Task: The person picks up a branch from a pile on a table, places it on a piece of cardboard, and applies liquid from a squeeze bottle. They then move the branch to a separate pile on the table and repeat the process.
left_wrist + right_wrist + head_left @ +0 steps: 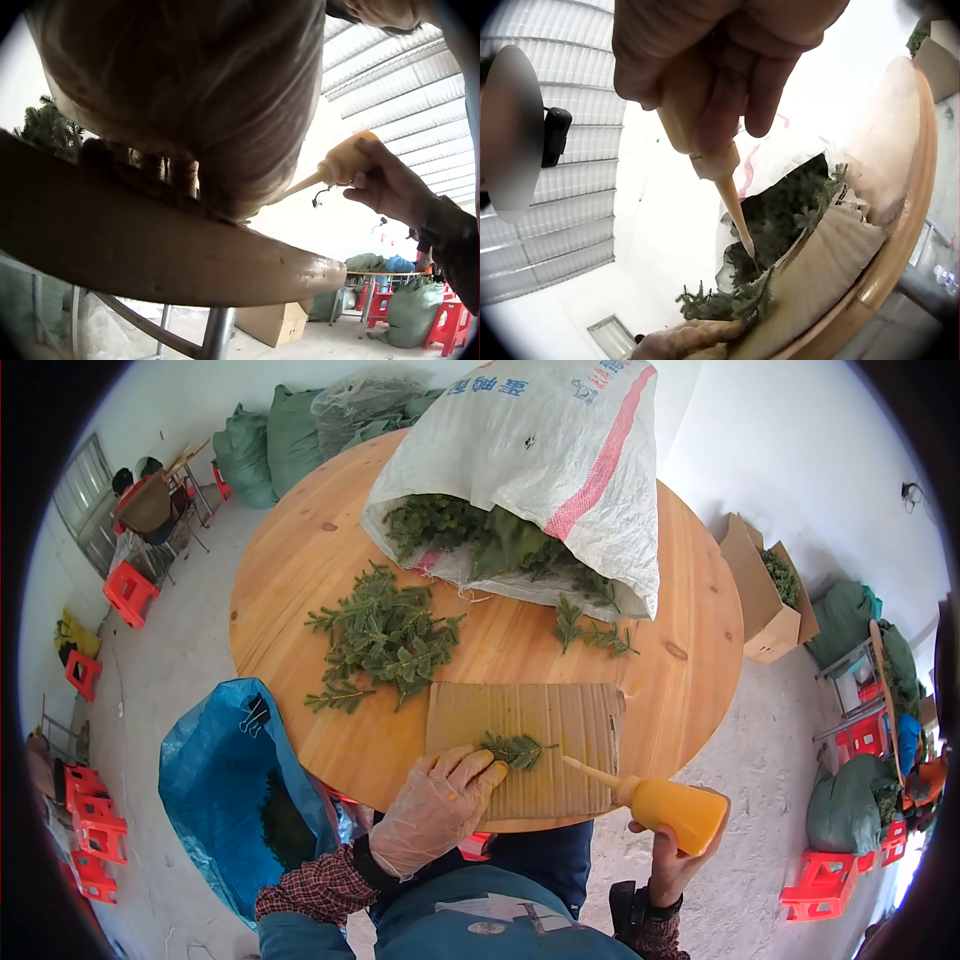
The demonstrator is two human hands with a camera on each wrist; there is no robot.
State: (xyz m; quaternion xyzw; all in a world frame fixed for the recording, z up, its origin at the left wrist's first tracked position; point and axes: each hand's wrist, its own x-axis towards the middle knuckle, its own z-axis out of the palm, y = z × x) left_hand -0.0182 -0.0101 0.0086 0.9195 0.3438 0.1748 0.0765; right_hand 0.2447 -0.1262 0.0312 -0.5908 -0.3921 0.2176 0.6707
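Note:
My left hand [432, 812], in a clear plastic glove with yellow stains at the fingertips, pinches one end of a small green fir sprig [517, 750]. The sprig lies on a flat piece of corrugated cardboard [583, 720] near the table's front edge. In my bare right hand [676, 868] is a squeeze bottle [678, 812] of yellow-orange liquid, tipped on its side. Its long thin nozzle [736, 221] points left towards the sprig, with the tip close over the sprig in the right wrist view. Most of the left fingers are dark in the left wrist view.
A pile of fir sprigs [385, 635] lies on the round wooden table [290, 580], left of the cardboard. Behind, a white woven sack [560, 450] spills more greenery. An open blue bag [215, 790] hangs at the left edge. Red stools [825, 885] stand around.

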